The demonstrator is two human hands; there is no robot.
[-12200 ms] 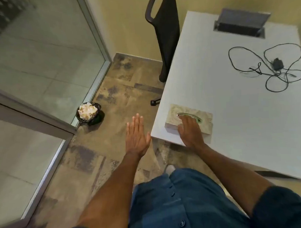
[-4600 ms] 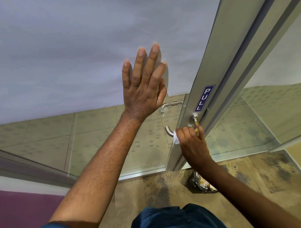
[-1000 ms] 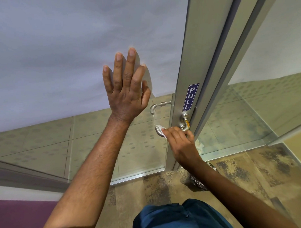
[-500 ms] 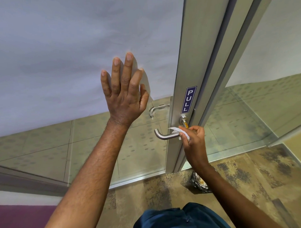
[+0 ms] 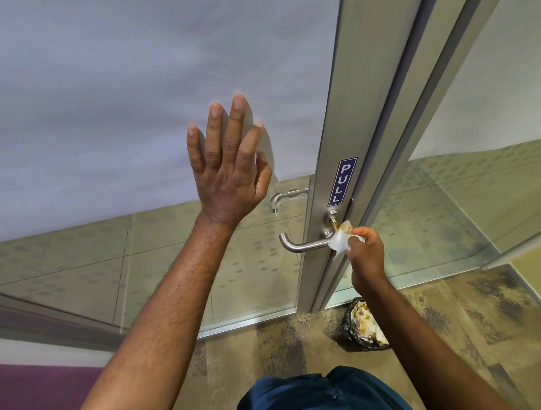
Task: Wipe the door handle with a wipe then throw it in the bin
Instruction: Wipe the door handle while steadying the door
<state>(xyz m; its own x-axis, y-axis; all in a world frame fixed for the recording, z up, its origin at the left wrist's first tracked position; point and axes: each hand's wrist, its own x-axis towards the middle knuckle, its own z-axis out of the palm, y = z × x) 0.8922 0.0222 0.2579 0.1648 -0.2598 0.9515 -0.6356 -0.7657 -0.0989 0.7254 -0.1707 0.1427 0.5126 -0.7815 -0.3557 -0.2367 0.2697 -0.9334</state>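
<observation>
A white wipe [image 5: 341, 240] is pinched in the closed fingers of the right hand [image 5: 364, 250] and held against the door handle [image 5: 304, 244] at its inner end, just below the blue PULL sign [image 5: 342, 180]. The left hand [image 5: 228, 172] is laid flat on the frosted door panel [image 5: 136, 86], up and left of the handle, fingers spread and gripping nothing. The bin [image 5: 364, 325], filled with crumpled paper, is seen on the floor below the handle.

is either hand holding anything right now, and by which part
The right hand pinches a crumpled white wipe by its right side, against the door handle. The left hand holds nothing, flat on the door.
</observation>
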